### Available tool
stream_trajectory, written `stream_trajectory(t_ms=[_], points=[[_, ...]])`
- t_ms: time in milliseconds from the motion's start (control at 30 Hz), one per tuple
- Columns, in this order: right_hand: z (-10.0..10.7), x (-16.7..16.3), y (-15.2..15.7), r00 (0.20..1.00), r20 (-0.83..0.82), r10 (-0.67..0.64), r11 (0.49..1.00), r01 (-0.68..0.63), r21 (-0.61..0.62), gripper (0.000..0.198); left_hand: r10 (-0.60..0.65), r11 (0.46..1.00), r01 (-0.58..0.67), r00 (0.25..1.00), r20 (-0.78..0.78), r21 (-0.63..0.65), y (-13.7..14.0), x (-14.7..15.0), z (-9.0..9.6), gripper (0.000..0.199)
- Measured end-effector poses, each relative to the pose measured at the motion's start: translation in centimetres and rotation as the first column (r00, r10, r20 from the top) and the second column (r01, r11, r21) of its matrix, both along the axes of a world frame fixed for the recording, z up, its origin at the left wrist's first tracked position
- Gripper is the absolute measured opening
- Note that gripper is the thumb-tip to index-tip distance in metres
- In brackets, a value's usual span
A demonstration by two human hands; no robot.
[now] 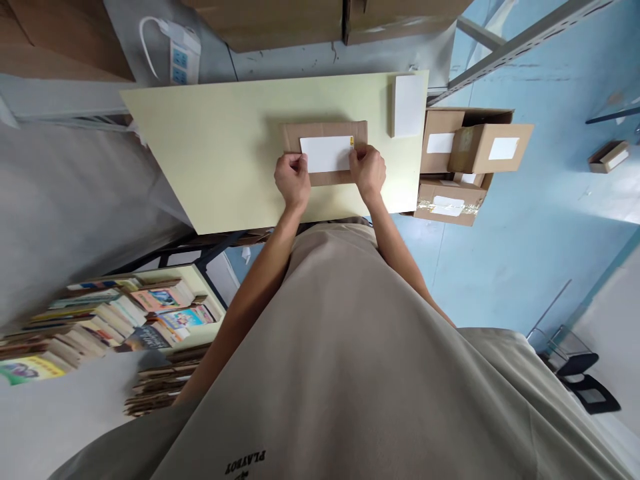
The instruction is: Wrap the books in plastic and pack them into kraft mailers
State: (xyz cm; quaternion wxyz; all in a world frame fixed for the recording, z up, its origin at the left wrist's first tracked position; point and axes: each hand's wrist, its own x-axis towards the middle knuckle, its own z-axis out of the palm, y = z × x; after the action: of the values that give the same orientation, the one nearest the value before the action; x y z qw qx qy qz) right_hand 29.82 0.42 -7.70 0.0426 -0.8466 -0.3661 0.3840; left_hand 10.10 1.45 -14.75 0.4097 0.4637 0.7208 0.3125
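A brown cardboard parcel (293, 138) lies flat on the pale yellow table (220, 147). Over it is a white label (327, 155) with a small yellow mark at its far right corner. My left hand (293, 179) pinches the label's left edge between thumb and fingers. At the opposite edge, my right hand (369, 172) pinches the label in the same way. Whether the label is stuck down or just above the cardboard, I cannot tell. A stack of white labels (408, 105) sits at the table's far right corner.
Cardboard boxes (490, 148) with white labels stand on the floor right of the table. Behind it are a power strip (184, 57) and large cartons (280, 23). Books (110, 313) fill a shelf at lower left. A metal rack post (520, 47) rises at the back right.
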Motion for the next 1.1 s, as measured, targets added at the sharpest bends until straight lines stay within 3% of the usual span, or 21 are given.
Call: stream_trajectory(t_ms=[133,300,433,600,800,1000,1100], points=[[-0.2,1.3,-0.2,0.999,-0.007,0.047,0.999,-0.047,0.001,0.026,-0.033,0.999,0.033,0.999,-0.005,0.02,0.0,0.2,0.3,0.033],[-0.8,2.2,-1.2,0.985,-0.081,0.154,0.985,-0.147,0.093,0.019,-0.01,0.999,0.01,1.0,0.004,-0.046,0.2,0.2,-0.5,0.038],[-1.2,2.4,1.0,0.975,-0.073,0.21,0.976,-0.205,0.08,0.01,-0.001,0.997,-0.001,1.0,-0.022,-0.08,0.4,0.1,-1.7,0.031],[-1.3,2.0,3.8,0.986,-0.041,0.163,0.979,-0.157,0.129,0.035,-0.025,0.996,0.027,0.999,0.019,-0.082,0.6,-0.2,-2.3,0.032],[0.2,0.4,2.7,0.966,-0.076,0.247,0.969,-0.247,0.006,0.008,-0.009,0.999,0.009,1.0,-0.008,-0.045,0.5,0.1,-1.3,0.027],[0.4,-0.8,4.4,0.97,-0.044,0.241,0.965,-0.234,0.114,0.022,0.001,0.997,0.001,1.0,0.027,-0.076,0.6,0.4,0.1,0.027],[-0.5,-1.9,3.9,0.951,-0.093,0.296,0.954,-0.289,0.078,0.015,-0.006,0.998,0.007,1.0,0.028,-0.063,0.6,0.5,0.5,0.027]])
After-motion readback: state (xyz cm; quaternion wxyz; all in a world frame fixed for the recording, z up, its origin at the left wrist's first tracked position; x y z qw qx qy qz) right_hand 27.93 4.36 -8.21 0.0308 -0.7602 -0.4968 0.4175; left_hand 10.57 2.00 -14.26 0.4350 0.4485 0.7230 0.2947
